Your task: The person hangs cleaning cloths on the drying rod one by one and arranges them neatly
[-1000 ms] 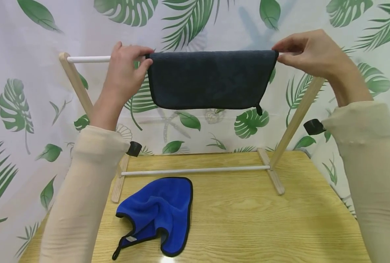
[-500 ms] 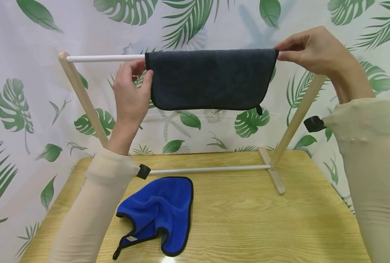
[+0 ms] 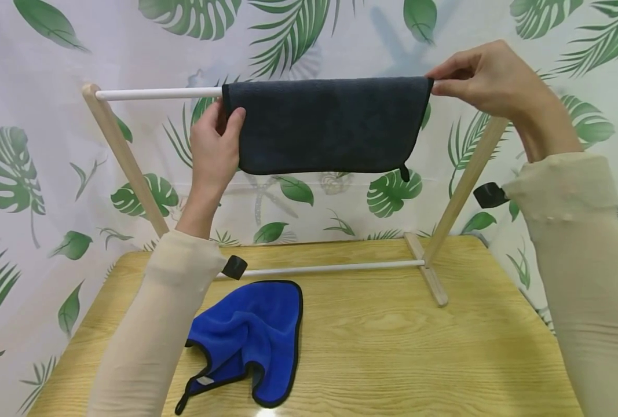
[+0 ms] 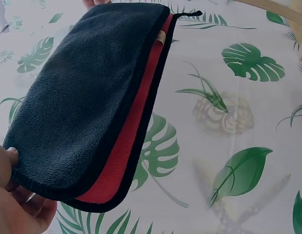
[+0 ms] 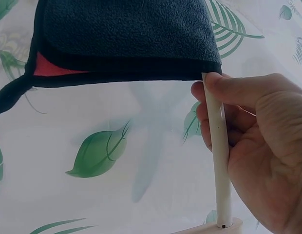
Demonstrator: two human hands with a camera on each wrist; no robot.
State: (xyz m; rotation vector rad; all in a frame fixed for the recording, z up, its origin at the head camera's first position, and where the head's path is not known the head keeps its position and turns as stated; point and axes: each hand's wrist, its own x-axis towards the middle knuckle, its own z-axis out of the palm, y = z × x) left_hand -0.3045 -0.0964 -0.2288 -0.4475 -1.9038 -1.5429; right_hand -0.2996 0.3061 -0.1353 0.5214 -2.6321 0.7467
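A dark grey towel [image 3: 329, 127] with black edging hangs folded over the white top rod [image 3: 157, 94] of a wooden rack. Its red inner side [image 4: 124, 131] shows between the two layers in the left wrist view. My left hand [image 3: 216, 142] pinches the towel's left edge just below the rod, thumb in front and fingers behind. At the towel's top right corner, my right hand [image 3: 496, 81] pinches the edge where it meets the rod. In the right wrist view, the fingers of that hand [image 5: 268, 131] lie around the rod's end part.
On the wooden table [image 3: 392, 347] lies a crumpled blue towel [image 3: 256, 336] with black edging and a loop. Slanted wooden legs [image 3: 465, 191] hold the rack, with a white lower rod [image 3: 335, 268] between them. A leaf-print sheet [image 3: 309, 208] hangs behind.
My left hand has let go of the top left corner at the rod and moved down to grip the towel's left edge. The right hand keeps its hold at the right corner.
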